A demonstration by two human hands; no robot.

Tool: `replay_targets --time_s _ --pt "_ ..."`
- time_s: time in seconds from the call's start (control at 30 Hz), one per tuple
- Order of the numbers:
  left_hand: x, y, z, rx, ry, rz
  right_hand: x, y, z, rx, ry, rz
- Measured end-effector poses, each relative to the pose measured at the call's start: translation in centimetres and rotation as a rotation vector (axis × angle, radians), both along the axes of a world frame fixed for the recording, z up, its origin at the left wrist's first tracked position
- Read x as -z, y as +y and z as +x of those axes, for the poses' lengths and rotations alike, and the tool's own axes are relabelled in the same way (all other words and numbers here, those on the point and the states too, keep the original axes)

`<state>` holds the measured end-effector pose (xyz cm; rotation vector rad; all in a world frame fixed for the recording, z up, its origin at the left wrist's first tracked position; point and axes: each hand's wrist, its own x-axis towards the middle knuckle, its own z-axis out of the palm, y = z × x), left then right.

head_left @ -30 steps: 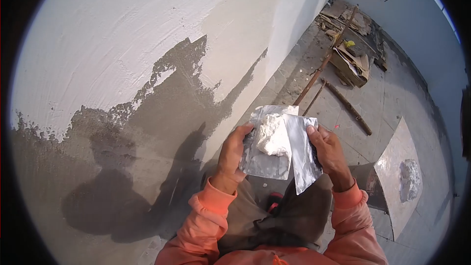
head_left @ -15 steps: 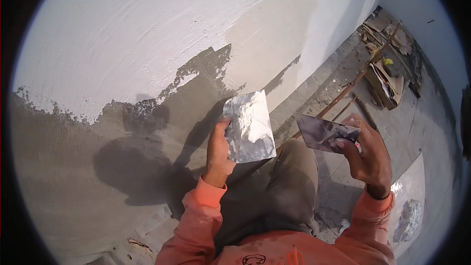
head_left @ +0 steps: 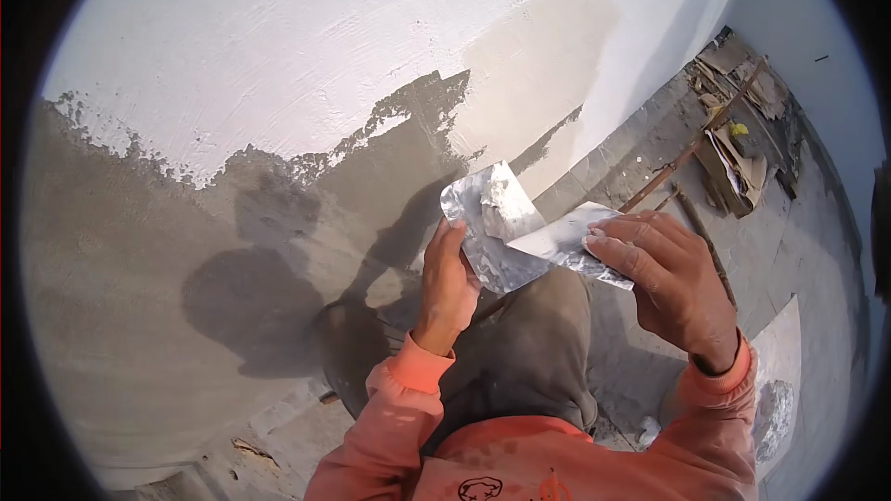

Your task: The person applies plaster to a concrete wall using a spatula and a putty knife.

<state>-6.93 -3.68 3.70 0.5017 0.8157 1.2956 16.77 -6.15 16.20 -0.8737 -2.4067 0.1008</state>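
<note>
My left hand (head_left: 450, 283) is closed around the near left side of a flat metal plate (head_left: 506, 267), its thumb on the upper face. A lump of white plaster (head_left: 509, 208) lies on the plate's far part. In my right hand (head_left: 666, 264) is a thin metal scraper blade (head_left: 566, 239), pinched along its right side. The blade's left corner meets the plate beside the plaster. Ahead stands a wall (head_left: 278, 65), coated white above with a ragged lower edge, over bare grey (head_left: 111, 250).
Wooden poles (head_left: 687, 153) and torn cardboard (head_left: 733, 167) lie on the floor at the right. A pale sheet (head_left: 784, 362) bearing a heap of plaster (head_left: 772, 417) is near my right sleeve. My bent knee (head_left: 557, 315) is close below the tools.
My right hand has moved left and turned the scraper, bringing its blade onto the plate. The plate has shifted slightly right and tilted, and less plaster shows on it.
</note>
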Motion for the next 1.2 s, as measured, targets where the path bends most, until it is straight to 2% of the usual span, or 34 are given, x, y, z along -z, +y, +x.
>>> replay_targets --time_s 0.13,0.23,0.33,0.43,0.57,0.77,0.93,0.97,1.07,1.1,1.2 --pt "0.0 -0.5 1.2 0.053 -0.007 -0.035 0.3 0.8 -0.9 -0.039 -0.181 0.067" --pt "-0.2 -0.6 2.3 0.065 -0.129 -0.063 0.3 0.8 -1.2 -0.071 -0.218 0.018" --pt "0.6 -0.2 3.1 0.057 -0.228 -0.116 -0.7 1.1 -1.0 -0.097 -0.385 0.017" --pt "2.1 0.0 3.9 0.079 -0.299 -0.140 -1.1 2.1 -0.7 -0.135 -0.531 -0.074" --pt "3.1 0.3 5.1 0.088 -0.386 -0.181 0.1 4.2 0.2 -0.199 -0.532 -0.228" --pt "4.9 0.2 6.2 0.121 -0.377 -0.411 0.2 7.0 1.0 -0.286 -0.604 -0.448" --pt "6.1 0.6 6.7 0.106 -0.361 -0.437 -0.9 9.6 0.6 -0.287 -0.784 -0.650" --pt "6.2 0.6 6.7 0.101 -0.343 -0.434 -0.7 10.3 0.9 -0.327 -0.751 -0.656" --pt "5.9 0.8 6.8 0.087 -0.268 -0.463 -1.2 11.7 0.9 -0.208 -0.761 -0.803" --pt "6.4 0.9 6.7 0.088 -0.273 -0.441 -0.8 12.6 1.7 -0.235 -0.688 -0.888" --pt "7.8 1.6 5.7 0.085 -0.267 -0.360 0.8 14.5 5.3 -0.119 -0.420 -1.105"
